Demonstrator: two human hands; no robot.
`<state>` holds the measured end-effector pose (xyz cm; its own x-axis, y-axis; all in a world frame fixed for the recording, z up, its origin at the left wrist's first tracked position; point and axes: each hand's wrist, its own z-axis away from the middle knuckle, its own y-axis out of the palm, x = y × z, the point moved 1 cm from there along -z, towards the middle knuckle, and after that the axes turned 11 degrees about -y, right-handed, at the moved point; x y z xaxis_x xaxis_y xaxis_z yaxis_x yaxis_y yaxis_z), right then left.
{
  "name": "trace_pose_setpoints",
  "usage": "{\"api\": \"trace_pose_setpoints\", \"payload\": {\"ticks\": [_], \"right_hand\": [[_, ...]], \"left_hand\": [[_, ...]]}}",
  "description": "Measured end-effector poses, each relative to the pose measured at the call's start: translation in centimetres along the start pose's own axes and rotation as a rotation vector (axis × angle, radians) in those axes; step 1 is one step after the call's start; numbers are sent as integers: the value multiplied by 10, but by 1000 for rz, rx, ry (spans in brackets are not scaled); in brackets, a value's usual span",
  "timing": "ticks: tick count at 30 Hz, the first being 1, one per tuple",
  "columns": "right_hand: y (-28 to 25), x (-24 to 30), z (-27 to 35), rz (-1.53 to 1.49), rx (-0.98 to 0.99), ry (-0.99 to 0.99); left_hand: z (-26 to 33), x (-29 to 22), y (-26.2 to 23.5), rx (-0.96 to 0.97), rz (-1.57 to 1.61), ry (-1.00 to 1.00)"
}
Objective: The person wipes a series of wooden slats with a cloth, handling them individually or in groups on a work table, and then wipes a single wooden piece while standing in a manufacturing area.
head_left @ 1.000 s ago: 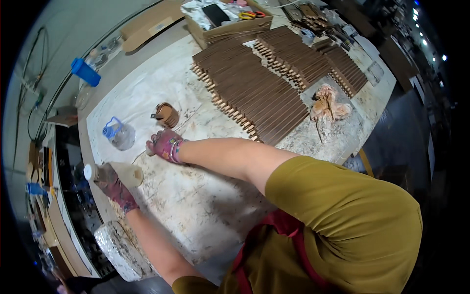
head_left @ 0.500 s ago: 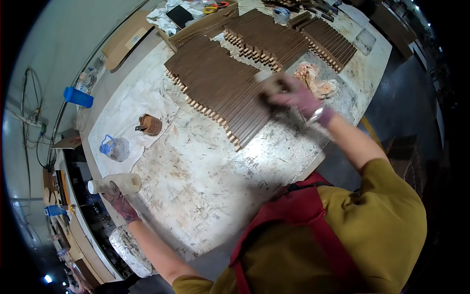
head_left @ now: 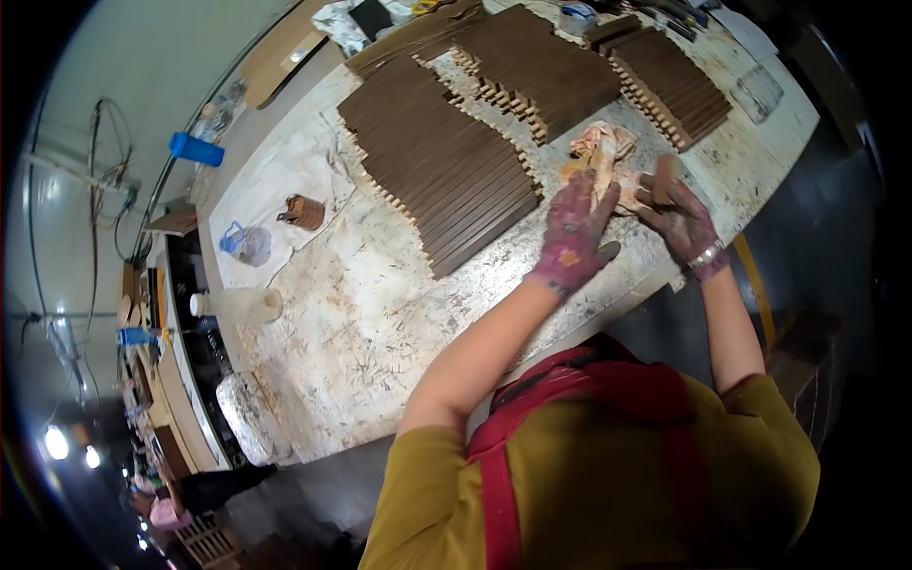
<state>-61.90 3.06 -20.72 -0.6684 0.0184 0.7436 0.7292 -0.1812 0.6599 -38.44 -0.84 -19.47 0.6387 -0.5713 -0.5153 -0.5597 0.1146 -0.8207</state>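
My left hand (head_left: pixel 573 235), in a stained purple glove, is open with its fingers stretched toward a crumpled, stained rag (head_left: pixel 608 142). Its fingertips overlap the rag's near edge; I cannot tell whether they press on it. To the right, my gloved right hand (head_left: pixel 686 226) is closed around a small brown block (head_left: pixel 665 178), whose upper end stands out above the fingers. Left of my hands lies a wide panel of dark brown wooden slats (head_left: pixel 437 171) with pale, stepped ends along its sides.
Another slat panel (head_left: pixel 541 71) and a smaller one (head_left: pixel 670 85) lie farther back. At the left are a cloudy plastic bottle (head_left: pixel 237 305), a clear jug (head_left: pixel 249 245) and a brown container (head_left: pixel 304 212) on white cloth. The worktable (head_left: pixel 332 361) is stained.
My left hand has let go of the cloudy bottle and crossed right to the rag. My right hand has moved from over the slat panel to the right, beside the rag.
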Motion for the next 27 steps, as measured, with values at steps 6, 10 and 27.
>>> {"api": "trace_pose_setpoints", "payload": {"ticks": [6,10,27], "right_hand": [[-43,49,7,281,-23,-49],[-34,55,1,66,129,51],[88,-44,5,-526,404,531]], "left_hand": [[-24,13,25,119,132,-221],[20,-3,-47,197,554,-405],[232,120,-259,-23,-328,-1120]]}}
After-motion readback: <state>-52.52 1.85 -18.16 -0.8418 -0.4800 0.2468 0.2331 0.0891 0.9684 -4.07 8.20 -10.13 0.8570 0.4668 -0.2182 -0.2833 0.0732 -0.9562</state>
